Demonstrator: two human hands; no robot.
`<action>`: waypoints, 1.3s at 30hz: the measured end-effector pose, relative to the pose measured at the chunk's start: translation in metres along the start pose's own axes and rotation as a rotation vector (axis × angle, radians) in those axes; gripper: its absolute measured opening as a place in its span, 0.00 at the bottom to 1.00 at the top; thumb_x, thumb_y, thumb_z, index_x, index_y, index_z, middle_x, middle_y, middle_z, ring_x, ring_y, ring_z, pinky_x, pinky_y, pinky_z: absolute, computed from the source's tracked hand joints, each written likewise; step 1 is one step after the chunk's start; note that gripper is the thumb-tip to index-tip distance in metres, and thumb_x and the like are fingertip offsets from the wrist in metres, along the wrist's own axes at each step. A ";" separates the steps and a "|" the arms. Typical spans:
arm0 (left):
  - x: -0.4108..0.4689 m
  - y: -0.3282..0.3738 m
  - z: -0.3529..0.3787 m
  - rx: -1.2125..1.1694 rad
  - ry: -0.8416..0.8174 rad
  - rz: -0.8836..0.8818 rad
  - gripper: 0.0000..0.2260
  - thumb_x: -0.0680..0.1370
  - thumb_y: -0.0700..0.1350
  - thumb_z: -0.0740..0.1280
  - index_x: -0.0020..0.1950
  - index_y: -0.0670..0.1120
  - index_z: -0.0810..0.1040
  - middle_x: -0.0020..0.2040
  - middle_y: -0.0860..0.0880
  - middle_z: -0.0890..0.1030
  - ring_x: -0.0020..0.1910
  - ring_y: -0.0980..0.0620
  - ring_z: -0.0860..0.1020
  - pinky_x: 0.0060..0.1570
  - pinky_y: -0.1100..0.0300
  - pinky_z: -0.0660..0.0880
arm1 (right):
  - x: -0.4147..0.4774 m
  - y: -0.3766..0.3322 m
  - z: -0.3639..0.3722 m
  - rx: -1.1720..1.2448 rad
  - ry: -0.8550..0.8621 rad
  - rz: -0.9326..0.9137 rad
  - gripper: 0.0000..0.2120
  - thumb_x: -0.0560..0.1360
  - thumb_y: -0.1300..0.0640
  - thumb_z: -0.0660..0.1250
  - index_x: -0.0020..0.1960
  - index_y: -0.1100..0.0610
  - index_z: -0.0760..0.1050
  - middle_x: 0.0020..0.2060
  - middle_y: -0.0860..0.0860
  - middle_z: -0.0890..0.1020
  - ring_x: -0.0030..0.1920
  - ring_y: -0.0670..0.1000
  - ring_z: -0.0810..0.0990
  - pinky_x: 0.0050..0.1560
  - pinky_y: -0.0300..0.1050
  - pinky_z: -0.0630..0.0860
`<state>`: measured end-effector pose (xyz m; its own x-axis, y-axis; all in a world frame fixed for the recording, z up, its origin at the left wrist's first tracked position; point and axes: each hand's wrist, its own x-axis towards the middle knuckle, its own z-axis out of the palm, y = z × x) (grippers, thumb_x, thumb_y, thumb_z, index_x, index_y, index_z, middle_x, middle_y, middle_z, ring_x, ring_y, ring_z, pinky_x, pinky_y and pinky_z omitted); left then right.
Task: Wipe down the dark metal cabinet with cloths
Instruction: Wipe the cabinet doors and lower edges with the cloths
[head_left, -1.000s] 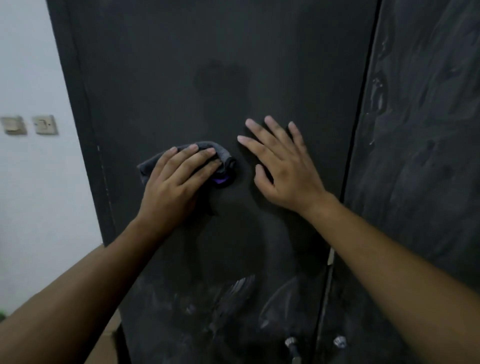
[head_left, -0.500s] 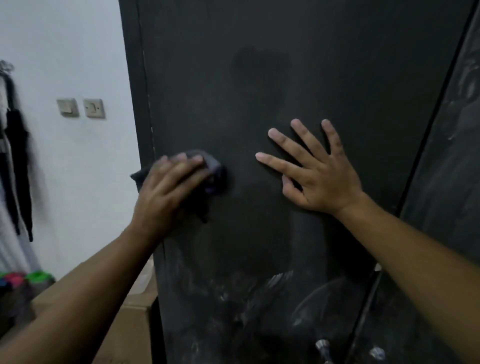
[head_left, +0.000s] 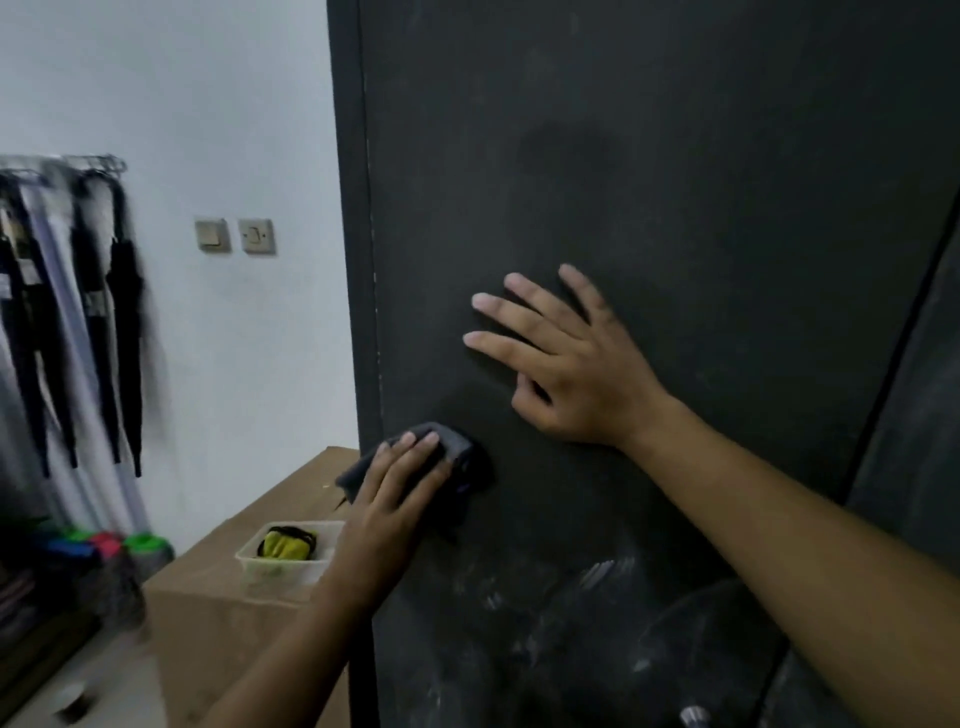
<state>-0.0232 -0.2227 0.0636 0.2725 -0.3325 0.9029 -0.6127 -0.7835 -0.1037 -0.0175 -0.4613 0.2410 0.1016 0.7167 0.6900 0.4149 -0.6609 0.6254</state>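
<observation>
Head view. We are looking at the left hand (head_left: 395, 499) pressing a dark grey cloth (head_left: 449, 441) flat against the dark metal cabinet (head_left: 675, 182), close to the door's left edge and low in the frame. The fingers (head_left: 415, 452) are lying extended over the cloth, not curling round it. The cloth is showing beyond the fingertips and bunching out past the hand on both sides. We are seeing the right hand (head_left: 576, 374) resting up and to the right of the cloth, apart from it, its palm on the door, its fingers spread and relaxed, holding nothing.

The cloth is appearing folded and thick, with a small purple patch at its right edge. The cabinet door is looking matte and even around the hands, while pale smears and streaks (head_left: 597, 577) are marking its lower part.

Left of the cabinet we are seeing a cardboard box (head_left: 208, 613) carrying a clear plastic tub (head_left: 244, 558) with a yellow item (head_left: 285, 543) inside. Two switch plates (head_left: 234, 236) are sitting on the white wall (head_left: 208, 104), and dark garments (head_left: 93, 312) are hanging blurred at far left.
</observation>
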 end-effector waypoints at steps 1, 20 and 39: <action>0.000 -0.004 -0.009 0.001 -0.042 0.023 0.21 0.80 0.42 0.62 0.73 0.47 0.67 0.74 0.44 0.66 0.80 0.50 0.55 0.76 0.47 0.59 | 0.008 -0.007 0.005 -0.006 -0.007 -0.015 0.24 0.75 0.53 0.62 0.71 0.50 0.74 0.75 0.51 0.70 0.77 0.55 0.64 0.75 0.67 0.56; -0.065 -0.007 0.040 0.117 -0.001 0.223 0.15 0.85 0.44 0.59 0.71 0.49 0.72 0.70 0.46 0.71 0.60 0.44 0.73 0.72 0.53 0.63 | 0.006 -0.016 0.026 -0.282 -0.147 -0.065 0.29 0.81 0.46 0.52 0.81 0.51 0.57 0.79 0.55 0.60 0.79 0.58 0.58 0.75 0.68 0.51; -0.095 0.018 0.049 0.115 0.082 -0.274 0.18 0.73 0.48 0.65 0.61 0.46 0.72 0.59 0.41 0.68 0.51 0.40 0.67 0.48 0.44 0.76 | 0.006 -0.018 0.028 -0.398 -0.182 -0.231 0.31 0.81 0.44 0.48 0.81 0.55 0.53 0.80 0.53 0.58 0.79 0.56 0.58 0.75 0.68 0.53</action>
<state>-0.0240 -0.2311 -0.0448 0.3518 -0.0609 0.9341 -0.4355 -0.8939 0.1058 0.0007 -0.4387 0.2235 0.2184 0.8581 0.4647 0.0709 -0.4889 0.8694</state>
